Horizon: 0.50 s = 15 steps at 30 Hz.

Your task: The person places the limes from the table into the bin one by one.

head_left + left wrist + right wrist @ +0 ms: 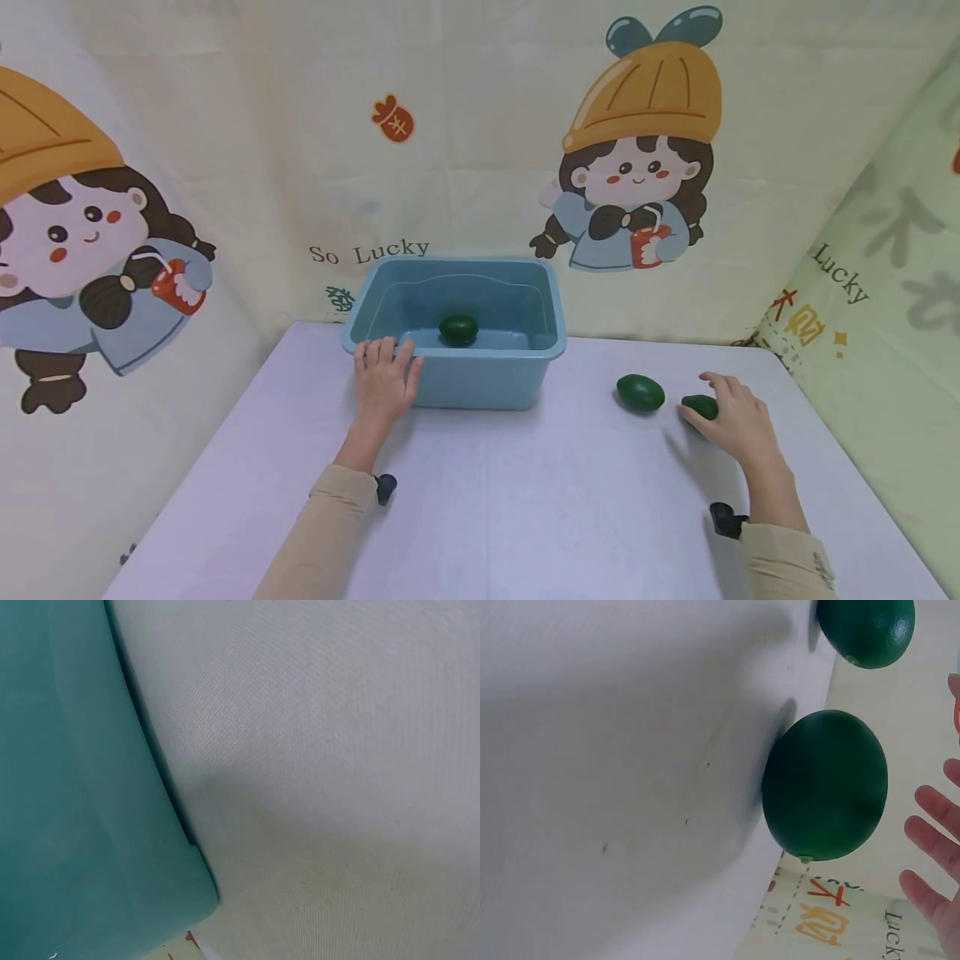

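Note:
A blue plastic tub stands at the back middle of the white table, with one dark green oval fruit inside it. My left hand rests against the tub's front left corner, fingers lying straight up to the rim. The left wrist view shows only the tub's wall and the table. Two more green fruits lie on the table at the right. My right hand hovers at the nearer fruit, its fingers spread and a little apart from it. The other fruit lies just to its left.
The white table is walled in by cartoon-printed cloth at the back and on both sides. Its right edge runs close behind my right hand. Beige sleeves cover both forearms.

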Available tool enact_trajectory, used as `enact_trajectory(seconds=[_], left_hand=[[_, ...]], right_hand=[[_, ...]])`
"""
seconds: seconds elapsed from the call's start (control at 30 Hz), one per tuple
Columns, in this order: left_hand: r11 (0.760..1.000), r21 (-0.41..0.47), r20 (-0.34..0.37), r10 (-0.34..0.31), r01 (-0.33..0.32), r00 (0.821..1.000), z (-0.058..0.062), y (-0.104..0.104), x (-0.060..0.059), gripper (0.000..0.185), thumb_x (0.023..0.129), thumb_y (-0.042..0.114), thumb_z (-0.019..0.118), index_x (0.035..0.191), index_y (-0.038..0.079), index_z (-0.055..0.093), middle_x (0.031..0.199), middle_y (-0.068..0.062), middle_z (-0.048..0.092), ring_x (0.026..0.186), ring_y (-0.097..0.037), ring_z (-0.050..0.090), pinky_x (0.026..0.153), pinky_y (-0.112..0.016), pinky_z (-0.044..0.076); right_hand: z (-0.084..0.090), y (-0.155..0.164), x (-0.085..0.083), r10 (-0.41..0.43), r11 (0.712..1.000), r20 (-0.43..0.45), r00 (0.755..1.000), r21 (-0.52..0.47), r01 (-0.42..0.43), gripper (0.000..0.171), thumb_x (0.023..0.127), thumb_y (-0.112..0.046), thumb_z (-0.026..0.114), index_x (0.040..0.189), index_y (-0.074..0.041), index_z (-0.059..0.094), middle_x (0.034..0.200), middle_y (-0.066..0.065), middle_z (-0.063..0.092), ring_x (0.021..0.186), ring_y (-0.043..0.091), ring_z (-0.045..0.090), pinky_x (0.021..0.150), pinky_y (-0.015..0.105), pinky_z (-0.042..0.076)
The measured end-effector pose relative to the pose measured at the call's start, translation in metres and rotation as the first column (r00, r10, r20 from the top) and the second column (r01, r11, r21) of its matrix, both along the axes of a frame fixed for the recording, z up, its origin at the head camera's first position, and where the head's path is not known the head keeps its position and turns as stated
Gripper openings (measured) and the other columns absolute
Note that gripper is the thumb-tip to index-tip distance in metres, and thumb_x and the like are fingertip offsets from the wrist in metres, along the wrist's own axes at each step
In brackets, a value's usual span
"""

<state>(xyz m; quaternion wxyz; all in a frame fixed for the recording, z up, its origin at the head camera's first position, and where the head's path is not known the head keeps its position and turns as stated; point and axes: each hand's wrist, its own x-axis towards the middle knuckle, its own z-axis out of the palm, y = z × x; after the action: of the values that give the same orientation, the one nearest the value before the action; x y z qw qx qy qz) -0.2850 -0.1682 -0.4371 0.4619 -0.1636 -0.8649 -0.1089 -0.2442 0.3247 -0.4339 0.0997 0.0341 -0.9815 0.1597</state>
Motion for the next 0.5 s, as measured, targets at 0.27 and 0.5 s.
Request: enact_trajectory(seconds=[0.27, 0.5], left_hand=[[1.0, -0.005, 0.011, 0.015, -0.015, 1.0, 0.0, 0.0, 0.0, 0.044, 0.099, 0.044, 0.023, 0.099, 0.01, 0.051, 0.096, -0.014, 0.043, 0.091, -0.032, 0.036, 0.088, -0.05, 0.024], [1.0, -0.004, -0.012, 0.007, -0.007, 1.0, 0.001, 0.0, 0.0, 0.044, 0.098, 0.044, 0.024, 0.099, 0.009, 0.052, 0.095, -0.014, 0.043, 0.09, -0.033, 0.037, 0.087, -0.05, 0.025]], right_hand=[[-0.004, 0.011, 0.001, -0.008, 1.0, 0.081, 0.997, 0.003, 0.008, 0.068, 0.083, -0.042, 0.061, 0.127, 0.003, 0.035, 0.123, 0.034, 0.034, 0.111, 0.051, 0.03, 0.086, 0.066, 0.022], [-0.007, 0.017, 0.002, -0.025, 1.0, 0.142, 0.989, -0.006, 0.026, 0.073, 0.081, -0.044, 0.062, 0.128, 0.003, 0.033, 0.125, 0.036, 0.03, 0.112, 0.053, 0.027, 0.088, 0.067, 0.02]])
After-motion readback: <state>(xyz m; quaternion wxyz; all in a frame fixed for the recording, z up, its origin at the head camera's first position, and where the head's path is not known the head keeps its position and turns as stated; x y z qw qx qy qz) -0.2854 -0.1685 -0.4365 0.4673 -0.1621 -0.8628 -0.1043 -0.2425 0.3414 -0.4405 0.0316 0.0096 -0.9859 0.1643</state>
